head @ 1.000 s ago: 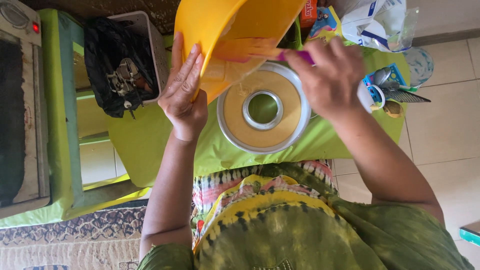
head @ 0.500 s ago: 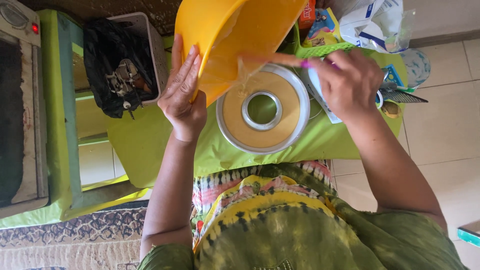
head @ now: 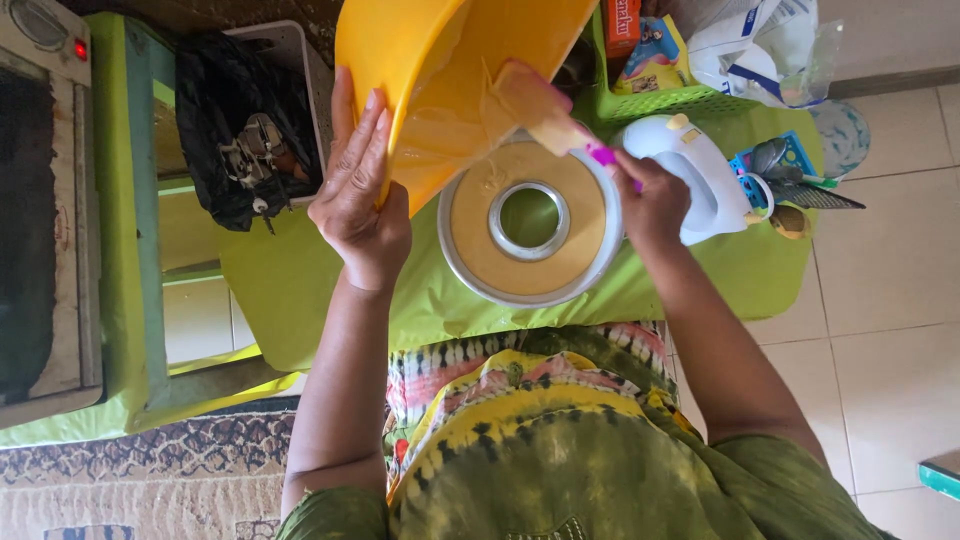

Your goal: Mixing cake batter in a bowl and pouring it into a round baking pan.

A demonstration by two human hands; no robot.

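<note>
Yellow bowl (tilted over ring pan) gripped by left hand; right hand clasps spatula.

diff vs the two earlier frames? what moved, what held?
The right hand swept the spatula back leftward and up into the tilted yellow bowl; a second ago its blade was lower, over the ring pan. The left hand keeps gripping the bowl's rim; bowl, pan and white hand mixer stayed put.
</note>
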